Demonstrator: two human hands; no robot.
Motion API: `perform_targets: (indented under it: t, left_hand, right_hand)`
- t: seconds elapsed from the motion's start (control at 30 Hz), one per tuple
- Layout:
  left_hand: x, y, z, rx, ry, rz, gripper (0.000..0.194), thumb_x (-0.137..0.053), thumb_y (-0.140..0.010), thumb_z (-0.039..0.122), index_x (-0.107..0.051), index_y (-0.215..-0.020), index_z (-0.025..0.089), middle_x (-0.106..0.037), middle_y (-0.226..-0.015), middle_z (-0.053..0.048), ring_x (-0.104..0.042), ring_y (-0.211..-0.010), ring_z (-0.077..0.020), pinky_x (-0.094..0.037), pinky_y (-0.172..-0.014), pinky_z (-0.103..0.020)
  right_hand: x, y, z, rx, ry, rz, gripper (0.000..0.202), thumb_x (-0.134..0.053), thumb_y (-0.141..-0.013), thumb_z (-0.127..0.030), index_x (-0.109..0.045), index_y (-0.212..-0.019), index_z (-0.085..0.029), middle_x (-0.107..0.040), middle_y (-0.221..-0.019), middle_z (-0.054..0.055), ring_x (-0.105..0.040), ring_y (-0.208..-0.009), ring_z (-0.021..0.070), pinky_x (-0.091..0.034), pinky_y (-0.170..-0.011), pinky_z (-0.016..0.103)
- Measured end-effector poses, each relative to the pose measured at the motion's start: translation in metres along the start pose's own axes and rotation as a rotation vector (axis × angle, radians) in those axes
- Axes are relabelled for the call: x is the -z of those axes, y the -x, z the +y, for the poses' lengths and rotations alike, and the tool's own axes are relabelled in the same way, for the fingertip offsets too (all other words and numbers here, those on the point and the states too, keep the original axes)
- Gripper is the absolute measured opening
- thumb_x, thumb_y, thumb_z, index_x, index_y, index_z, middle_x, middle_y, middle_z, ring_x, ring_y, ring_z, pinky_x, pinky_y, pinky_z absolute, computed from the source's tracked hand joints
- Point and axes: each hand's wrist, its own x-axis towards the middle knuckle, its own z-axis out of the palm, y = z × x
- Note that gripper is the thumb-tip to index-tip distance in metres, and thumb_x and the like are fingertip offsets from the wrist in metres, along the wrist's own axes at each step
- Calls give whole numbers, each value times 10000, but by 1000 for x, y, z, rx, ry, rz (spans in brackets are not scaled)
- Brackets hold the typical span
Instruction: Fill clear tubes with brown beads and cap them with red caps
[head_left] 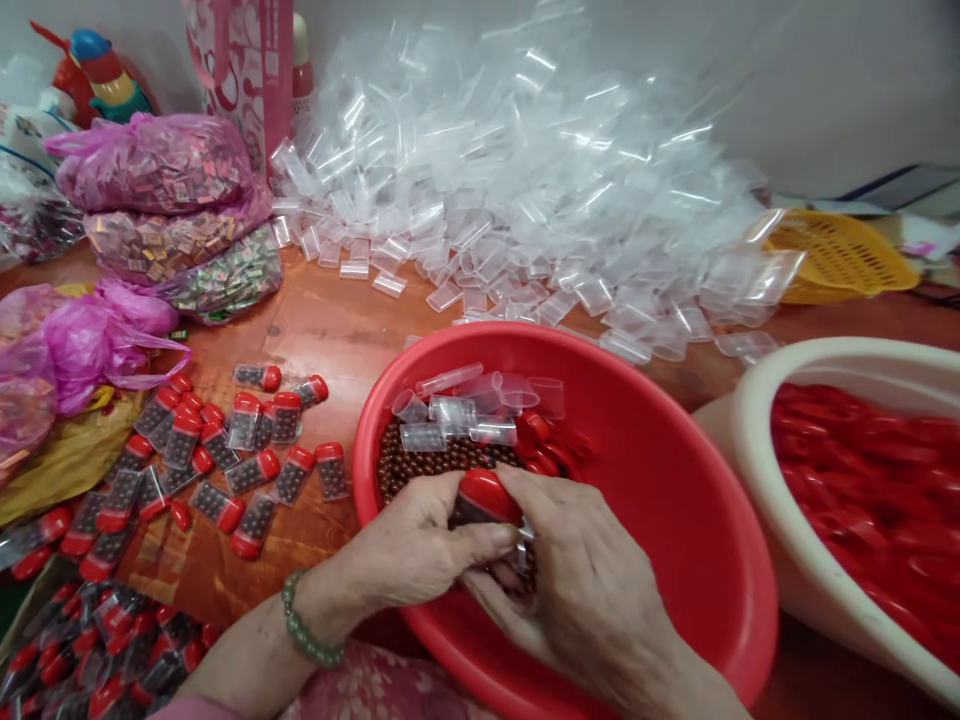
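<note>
Over the red basin (697, 560), my two hands meet around a small clear bottle with a red cap (489, 493) and dark beads inside. My left hand (420, 540), a green bead bracelet at its wrist, grips it between thumb and fingers. My right hand (585, 570) closes on it from the other side, fingers at the cap's edge. A shiny clear piece (523, 545) shows between the hands; what it belongs to is partly hidden. Below lie brown beads (405, 465), several clear plastic tubes (450, 412) and loose red caps (546, 450), all inside the basin.
Filled red-capped bottles (247, 470) lie scattered at left, with more heaped at lower left (112, 650). Clear tubes are piled high (510, 200) at the back. A cream bucket (757, 420) of red caps stands right, near a yellow basket (847, 250). Pink bags (161, 170) sit back left.
</note>
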Motion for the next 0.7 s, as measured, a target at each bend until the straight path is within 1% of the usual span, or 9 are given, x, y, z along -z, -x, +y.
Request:
perform_targets:
  t: [0.07, 0.13, 0.27, 0.4, 0.53, 0.63, 0.7]
  left_hand:
    - [-1, 0, 0, 7, -3, 17, 447, -808, -609, 471, -553, -752, 133, -569, -648, 13, -530, -582, -81, -452, -590, -208]
    - [0, 0, 0, 17, -7, 31, 441, -795, -620, 474, -555, -761, 131, -565, -644, 17, -527, -573, -78, -448, -582, -205]
    - [0, -1, -3, 39, -12, 15, 454, -777, -627, 506, -552, -730, 125, -560, -624, 13, -522, -553, -77, -441, -570, -202]
    - [-1, 1, -5, 30, -32, -14, 475, -757, -640, 545, -545, -668, 121, -548, -591, 8, -508, -539, -71, -419, -550, -188]
    - [-3, 4, -6, 7, -43, -11, 486, -764, -639, 559, -552, -645, 122, -550, -588, 13, -504, -534, -64, -417, -555, -185]
    - [-2, 3, -8, 5, 45, -33, 541, -781, -577, 611, -576, -668, 119, -571, -602, 10, -521, -524, -63, -432, -555, -185]
    - [-1, 0, -10, 44, 147, -29, 620, -739, -544, 699, -598, -670, 109, -588, -586, -7, -547, -500, -81, -450, -530, -200]
  right_hand:
    - [0, -3, 2, 41, 53, -8, 594, -564, -841, -312, -390, -1326, -18, -617, -972, 203, -605, -880, 303, -521, -717, 435]
    - [0, -6, 3, 61, 91, -21, 526, -535, -860, -323, -422, -1268, -10, -620, -919, 185, -603, -840, 287, -513, -700, 420]
    - [1, -9, 5, 82, 87, -25, 445, -518, -858, -311, -466, -1184, -13, -616, -853, 168, -592, -784, 272, -499, -684, 406]
    - [2, -9, 6, 115, 62, -6, 449, -543, -810, -261, -477, -1183, -20, -606, -821, 149, -584, -748, 262, -493, -671, 401]
    - [5, -9, 5, 126, 55, 6, 468, -547, -808, -268, -469, -1202, -29, -599, -811, 141, -572, -726, 256, -489, -652, 400]
    - [7, -10, 4, 129, 44, 8, 462, -569, -803, -251, -474, -1199, -33, -600, -804, 137, -568, -719, 248, -484, -648, 388]
    - [7, -10, 3, 121, 43, -2, 459, -591, -804, -261, -483, -1189, -37, -607, -804, 137, -570, -709, 245, -482, -643, 381]
